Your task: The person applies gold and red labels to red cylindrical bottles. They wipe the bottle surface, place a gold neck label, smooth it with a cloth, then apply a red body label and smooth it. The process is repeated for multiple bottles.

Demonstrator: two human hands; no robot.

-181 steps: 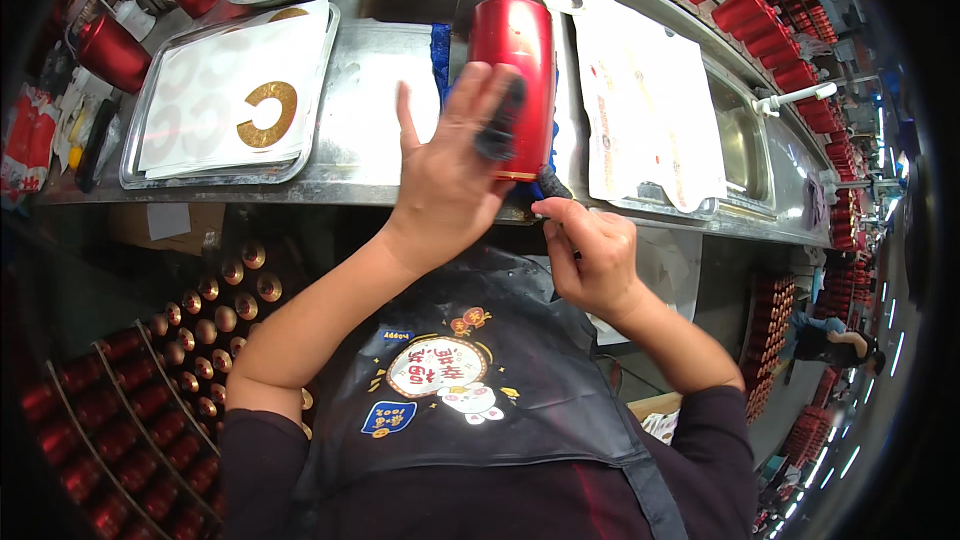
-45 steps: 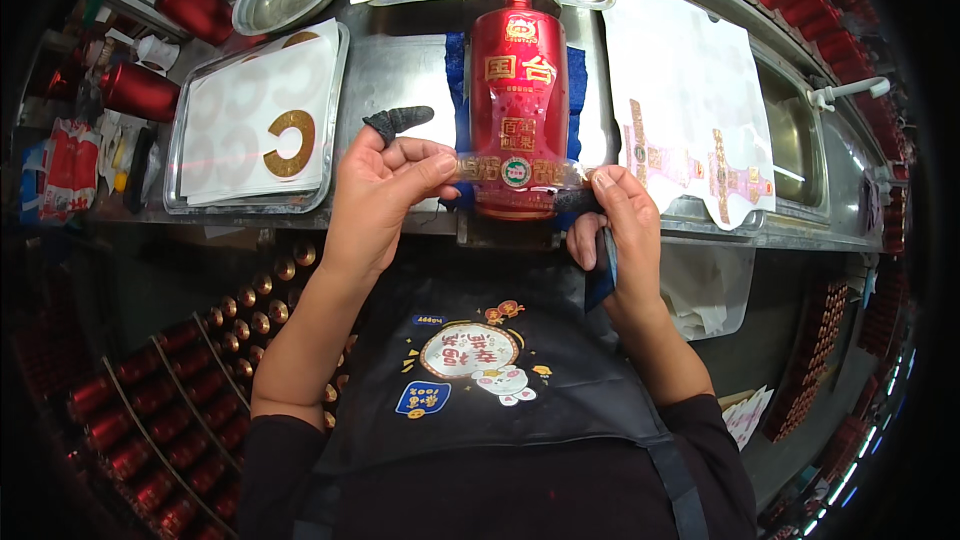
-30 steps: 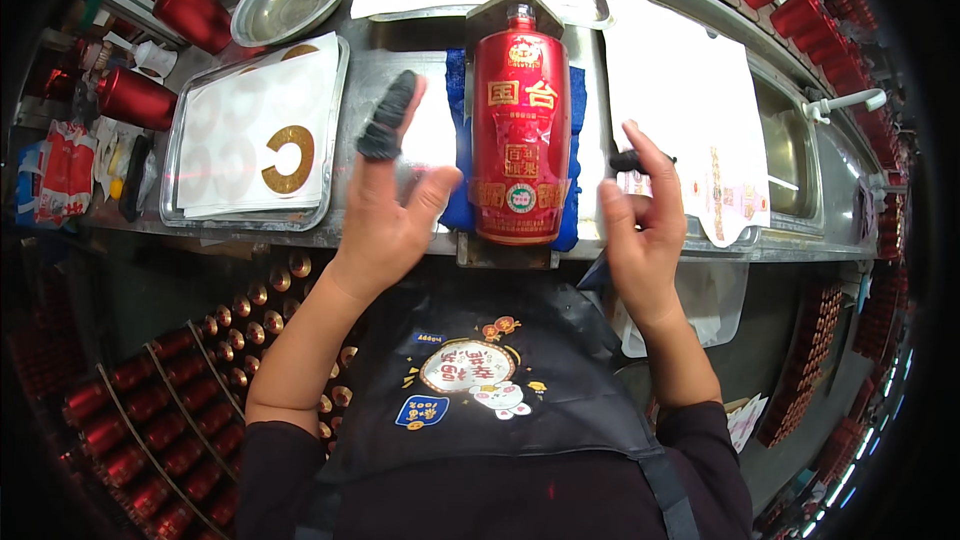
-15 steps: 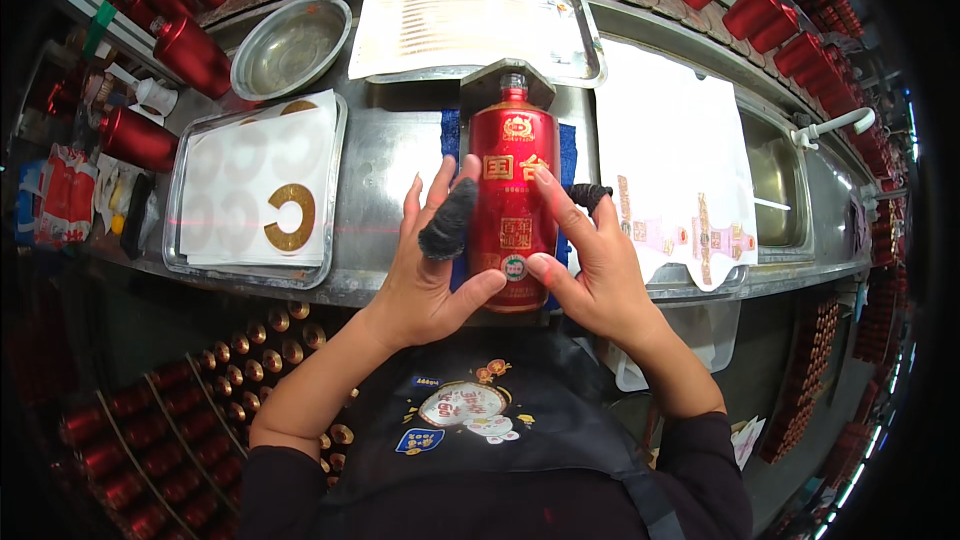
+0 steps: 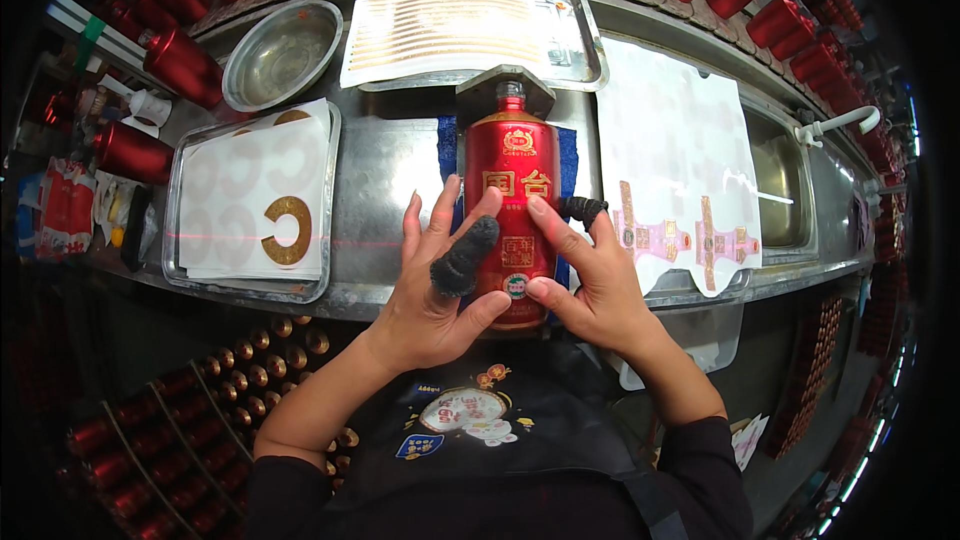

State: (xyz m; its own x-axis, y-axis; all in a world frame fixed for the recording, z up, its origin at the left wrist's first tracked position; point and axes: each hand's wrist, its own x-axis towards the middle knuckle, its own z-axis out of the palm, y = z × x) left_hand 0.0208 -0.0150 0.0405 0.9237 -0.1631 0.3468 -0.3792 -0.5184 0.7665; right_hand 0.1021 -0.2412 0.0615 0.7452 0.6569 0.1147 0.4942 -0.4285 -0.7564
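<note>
While the red bottle lies mid-frame over a blue cloth, the left hand and right hand are spread on its lower half, fingers apart. Steel bowl sits upper left, white tap at far right.

Wears printed blk apron, dk sleeves, blk finger wraps.

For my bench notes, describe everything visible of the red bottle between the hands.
The red bottle looks glossy, with gold lettering and a round green-and-white badge near its base. It lies face up on blue cloth, dark neck pointing away, at an angular metal block. The left hand and right hand appear to touch it.
</note>
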